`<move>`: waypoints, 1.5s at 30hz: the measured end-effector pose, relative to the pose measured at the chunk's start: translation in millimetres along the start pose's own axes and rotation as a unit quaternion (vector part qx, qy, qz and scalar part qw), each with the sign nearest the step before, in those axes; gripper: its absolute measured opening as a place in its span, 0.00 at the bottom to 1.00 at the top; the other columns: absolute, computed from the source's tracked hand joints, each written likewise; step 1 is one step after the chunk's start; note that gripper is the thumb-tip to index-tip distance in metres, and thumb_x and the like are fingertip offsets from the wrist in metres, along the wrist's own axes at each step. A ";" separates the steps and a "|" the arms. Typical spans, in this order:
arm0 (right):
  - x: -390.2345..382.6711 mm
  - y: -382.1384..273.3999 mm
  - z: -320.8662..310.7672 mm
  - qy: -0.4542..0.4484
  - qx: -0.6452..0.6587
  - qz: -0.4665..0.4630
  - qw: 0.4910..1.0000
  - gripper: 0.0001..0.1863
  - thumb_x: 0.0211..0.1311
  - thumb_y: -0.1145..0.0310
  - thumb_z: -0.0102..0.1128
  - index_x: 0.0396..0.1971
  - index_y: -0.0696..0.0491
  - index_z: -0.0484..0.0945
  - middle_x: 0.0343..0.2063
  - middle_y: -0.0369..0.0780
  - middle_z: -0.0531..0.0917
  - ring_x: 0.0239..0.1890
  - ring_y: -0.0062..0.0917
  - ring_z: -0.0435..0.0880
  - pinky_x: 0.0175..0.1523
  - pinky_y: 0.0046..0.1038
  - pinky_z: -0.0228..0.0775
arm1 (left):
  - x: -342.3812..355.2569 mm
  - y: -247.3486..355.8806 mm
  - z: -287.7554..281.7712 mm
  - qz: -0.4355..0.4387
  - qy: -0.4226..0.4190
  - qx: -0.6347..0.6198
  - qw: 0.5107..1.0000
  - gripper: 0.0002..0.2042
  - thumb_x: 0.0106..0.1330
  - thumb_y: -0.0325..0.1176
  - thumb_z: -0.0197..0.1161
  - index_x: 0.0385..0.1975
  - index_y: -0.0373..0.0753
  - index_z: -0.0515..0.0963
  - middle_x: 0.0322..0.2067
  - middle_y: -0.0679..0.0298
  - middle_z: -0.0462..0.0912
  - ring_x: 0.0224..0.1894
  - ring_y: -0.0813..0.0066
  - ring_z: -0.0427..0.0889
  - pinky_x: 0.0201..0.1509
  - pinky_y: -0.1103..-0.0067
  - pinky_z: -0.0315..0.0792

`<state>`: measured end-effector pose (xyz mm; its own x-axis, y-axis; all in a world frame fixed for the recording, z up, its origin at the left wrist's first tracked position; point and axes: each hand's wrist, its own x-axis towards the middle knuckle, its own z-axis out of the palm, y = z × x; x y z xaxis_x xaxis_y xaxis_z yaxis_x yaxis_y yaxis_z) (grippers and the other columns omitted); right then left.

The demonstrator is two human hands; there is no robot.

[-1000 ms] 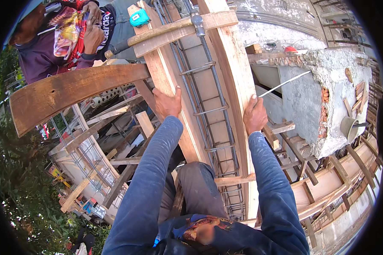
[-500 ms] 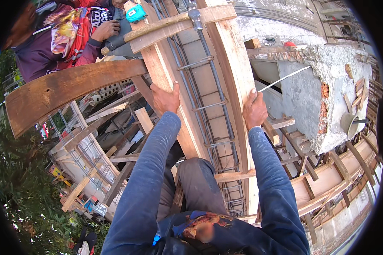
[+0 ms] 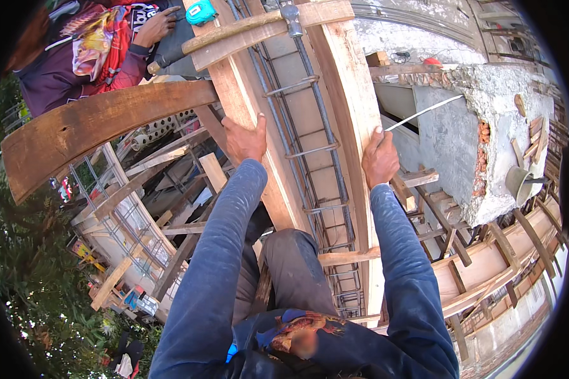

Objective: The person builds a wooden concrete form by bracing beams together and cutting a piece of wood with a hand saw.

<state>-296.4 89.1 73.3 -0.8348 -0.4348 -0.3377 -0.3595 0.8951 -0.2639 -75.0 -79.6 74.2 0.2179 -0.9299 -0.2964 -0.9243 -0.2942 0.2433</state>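
Observation:
My left hand [image 3: 245,139] is closed over the left side board [image 3: 241,82] of a long wooden form, thumb on its top edge. On the other side, my right hand [image 3: 380,158] grips the right side board [image 3: 348,82]. A thin white rod [image 3: 423,114] runs off beside its thumb; whether the hand holds it I cannot tell. Between the boards lies a cage of steel bars [image 3: 313,149]. Across the far part, a hammer [image 3: 234,33] rests along a wooden crosspiece [image 3: 240,49]. A turquoise tape measure [image 3: 201,12] sits on the left board beyond it.
A co-worker [image 3: 76,82] is at the upper left, near a wide brown plank [image 3: 107,126]. To the right stands a rough concrete wall [image 3: 446,132] with exposed bricks [image 3: 482,158]. Below are timber braces [image 3: 439,221] and a curved wooden form [image 3: 480,278].
Both hands keep their grip on the boards, and the view has shifted slightly. The co-worker's hand has moved up a little, away from the hammer handle.

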 end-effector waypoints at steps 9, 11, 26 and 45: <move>-0.3 2.4 2.9 0.009 0.010 0.004 1.000 0.29 0.75 0.43 0.37 0.41 0.55 0.76 0.34 0.56 0.84 0.39 0.55 0.82 0.45 0.54 0.71 | -1.3 1.0 -0.6 0.006 0.007 -0.006 1.000 0.39 0.57 0.56 0.70 0.52 0.28 0.62 0.45 0.34 0.77 0.50 0.36 0.79 0.56 0.55 0.72; 0.3 2.0 2.4 0.005 0.013 0.003 1.000 0.29 0.75 0.43 0.37 0.41 0.55 0.76 0.34 0.56 0.84 0.39 0.55 0.82 0.45 0.54 0.71 | 0.1 -0.4 1.4 0.008 0.013 0.000 1.000 0.39 0.57 0.56 0.70 0.52 0.28 0.62 0.44 0.34 0.77 0.49 0.36 0.79 0.56 0.55 0.73; 0.9 2.5 0.7 0.003 0.021 -0.007 1.000 0.28 0.75 0.44 0.37 0.38 0.56 0.75 0.34 0.54 0.84 0.39 0.54 0.82 0.44 0.54 0.70 | 2.0 -5.6 8.4 0.021 0.030 0.015 0.999 0.35 0.55 0.57 0.69 0.45 0.32 0.63 0.38 0.38 0.78 0.43 0.38 0.81 0.49 0.54 0.75; -4.7 -2.9 3.0 0.004 0.011 -0.017 1.000 0.31 0.75 0.41 0.34 0.45 0.54 0.77 0.35 0.58 0.84 0.40 0.57 0.83 0.46 0.54 0.71 | 7.9 -34.0 3.5 0.029 -0.013 -0.157 0.987 0.37 0.63 0.60 0.62 0.52 0.28 0.63 0.50 0.36 0.74 0.53 0.37 0.76 0.58 0.56 0.69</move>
<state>-290.2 88.3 73.0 -0.8255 -0.4636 -0.3218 -0.3778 0.8776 -0.2952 -42.9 -76.1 60.4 0.1558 -0.9420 -0.2973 -0.7913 -0.2992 0.5333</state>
